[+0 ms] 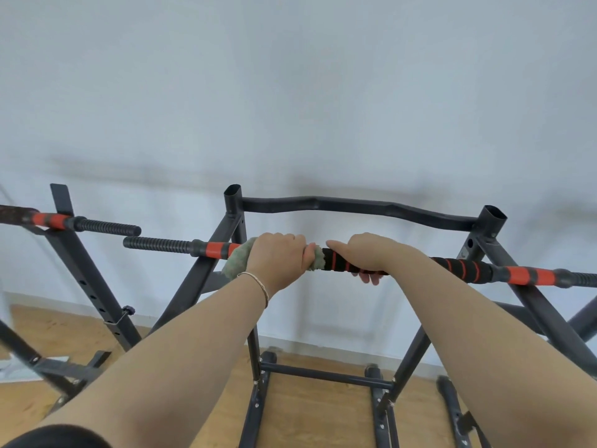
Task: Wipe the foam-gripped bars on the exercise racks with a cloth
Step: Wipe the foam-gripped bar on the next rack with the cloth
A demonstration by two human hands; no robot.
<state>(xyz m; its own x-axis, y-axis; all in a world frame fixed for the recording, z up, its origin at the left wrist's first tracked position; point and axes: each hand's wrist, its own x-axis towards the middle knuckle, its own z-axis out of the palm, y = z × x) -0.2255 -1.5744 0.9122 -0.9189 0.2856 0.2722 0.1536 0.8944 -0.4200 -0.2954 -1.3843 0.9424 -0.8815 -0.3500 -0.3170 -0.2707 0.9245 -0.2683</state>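
Observation:
A long bar (458, 268) with black foam grip, red stripes and red-orange collars lies across a black exercise rack (355, 208). My left hand (277, 257) grips a grey-green cloth (237, 261) wrapped round the bar near its left red collar. Part of the cloth pokes out at the thumb side. My right hand (361, 255) curls round the striped foam just to the right, with its fingertips showing under the bar. The two hands are almost touching.
A second bar (97, 224) with a red collar and ribbed black end rests on another rack (80, 270) at the left. The rack's black feet (323, 375) stand on a wooden floor, close to a white wall (290, 92).

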